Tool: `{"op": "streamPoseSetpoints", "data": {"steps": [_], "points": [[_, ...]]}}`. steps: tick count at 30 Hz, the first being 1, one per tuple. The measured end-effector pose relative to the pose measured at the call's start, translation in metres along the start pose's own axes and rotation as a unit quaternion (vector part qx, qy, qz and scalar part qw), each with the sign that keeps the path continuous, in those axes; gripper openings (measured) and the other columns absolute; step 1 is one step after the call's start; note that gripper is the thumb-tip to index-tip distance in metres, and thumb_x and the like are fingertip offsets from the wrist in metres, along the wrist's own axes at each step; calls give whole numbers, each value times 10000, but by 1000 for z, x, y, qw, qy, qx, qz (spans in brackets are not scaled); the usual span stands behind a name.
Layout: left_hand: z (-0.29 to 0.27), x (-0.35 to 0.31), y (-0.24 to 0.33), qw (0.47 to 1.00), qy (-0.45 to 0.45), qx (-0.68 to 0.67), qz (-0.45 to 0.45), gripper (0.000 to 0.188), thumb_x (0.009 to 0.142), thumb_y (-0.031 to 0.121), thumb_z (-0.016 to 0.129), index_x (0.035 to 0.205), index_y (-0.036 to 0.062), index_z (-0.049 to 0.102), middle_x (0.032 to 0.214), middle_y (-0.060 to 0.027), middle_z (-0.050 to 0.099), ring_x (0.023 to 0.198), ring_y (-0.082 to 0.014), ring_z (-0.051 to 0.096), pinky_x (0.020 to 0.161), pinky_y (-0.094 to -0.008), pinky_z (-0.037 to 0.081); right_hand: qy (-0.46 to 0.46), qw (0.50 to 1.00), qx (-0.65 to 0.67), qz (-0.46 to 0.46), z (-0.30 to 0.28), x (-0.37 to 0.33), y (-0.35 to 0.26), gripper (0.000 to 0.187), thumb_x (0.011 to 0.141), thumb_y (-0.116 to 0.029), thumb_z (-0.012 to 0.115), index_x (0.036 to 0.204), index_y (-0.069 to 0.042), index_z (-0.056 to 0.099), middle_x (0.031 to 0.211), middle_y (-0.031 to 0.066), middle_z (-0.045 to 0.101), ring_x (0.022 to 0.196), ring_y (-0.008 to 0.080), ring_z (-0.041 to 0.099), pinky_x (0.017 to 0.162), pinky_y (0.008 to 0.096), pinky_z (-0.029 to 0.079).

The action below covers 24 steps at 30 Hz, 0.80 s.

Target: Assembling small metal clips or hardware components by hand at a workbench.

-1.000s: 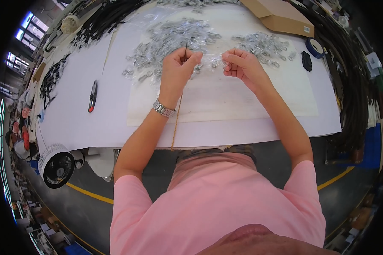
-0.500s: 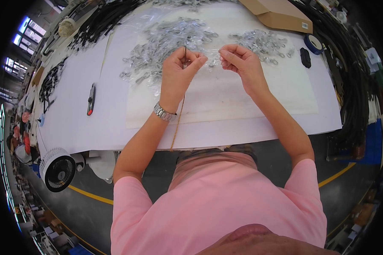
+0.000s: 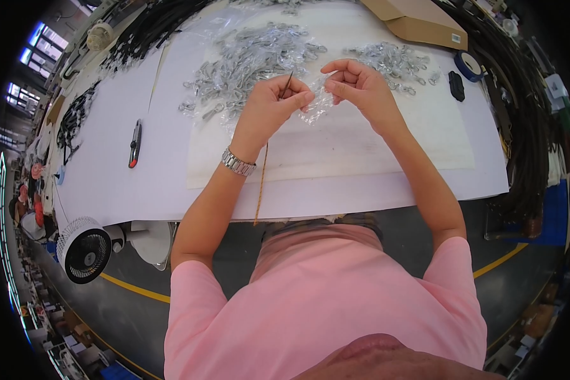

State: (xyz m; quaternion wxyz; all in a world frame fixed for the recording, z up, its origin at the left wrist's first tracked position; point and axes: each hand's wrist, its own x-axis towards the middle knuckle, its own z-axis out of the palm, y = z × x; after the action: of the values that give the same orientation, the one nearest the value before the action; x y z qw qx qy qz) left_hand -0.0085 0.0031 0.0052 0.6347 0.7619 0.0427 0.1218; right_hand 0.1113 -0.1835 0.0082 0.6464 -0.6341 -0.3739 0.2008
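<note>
Clear film: the crumpled clear film (image 3: 316, 106) is lying between the hands, at 3 o'clock from the left hand (image 3: 271, 106) and about 8 o'clock from the right hand (image 3: 365, 95); its longer spread is seemingly running from 1 to 7 o'clock.
Nearer hand: the left is touching the film, while the right fingertips are hovering just beside it or touching it; I cannot tell which.
Left grip: thumb and forefinger are pressing together, pinching the film's edge; a dark pointed tool (image 3: 288, 83) is poking out of this hand toward 1 o'clock, slim and stiff-looking.
Right grip: the forefinger is arching apart from the others, the thumb lying near the bent fingers; whether they are pinching film I cannot tell.
Heaps: a larger heap of clasps (image 3: 253, 60), grey and metallic in glossy clear wrapping, is lying at 11 o'clock from the left hand; a smaller heap (image 3: 396, 63) is sitting at 1 o'clock from the right.
Cord: a twisted tan cord (image 3: 260, 187) is trailing toward 6 o'clock below the left hand.
Tabletop: the smooth white tabletop (image 3: 164, 183) is carrying a slender box cutter (image 3: 135, 144) at 8 o'clock from the left hand.
</note>
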Motion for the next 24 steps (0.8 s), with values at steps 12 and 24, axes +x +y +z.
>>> {"op": "streamPoseSetpoints", "data": {"steps": [12, 24], "points": [[3, 6, 0, 992, 113, 41, 45, 140, 948, 143, 717, 953, 3, 706, 746, 1, 683, 606, -35, 512, 543, -217, 369, 83, 986, 113, 86, 5, 0, 17, 287, 1000, -231, 676, 1190, -18, 649, 1017, 63, 740, 898, 134, 702, 845, 280, 573], [9, 20, -32, 744, 5, 656, 127, 141, 903, 161, 633, 923, 23, 659, 945, -151, 689, 798, -369, 692, 695, -471, 544, 120, 975, 174, 64, -11, 6, 28, 236, 1020, -188, 617, 1111, 22, 675, 1090, 157, 764, 995, 210, 754, 881, 310, 590]]}}
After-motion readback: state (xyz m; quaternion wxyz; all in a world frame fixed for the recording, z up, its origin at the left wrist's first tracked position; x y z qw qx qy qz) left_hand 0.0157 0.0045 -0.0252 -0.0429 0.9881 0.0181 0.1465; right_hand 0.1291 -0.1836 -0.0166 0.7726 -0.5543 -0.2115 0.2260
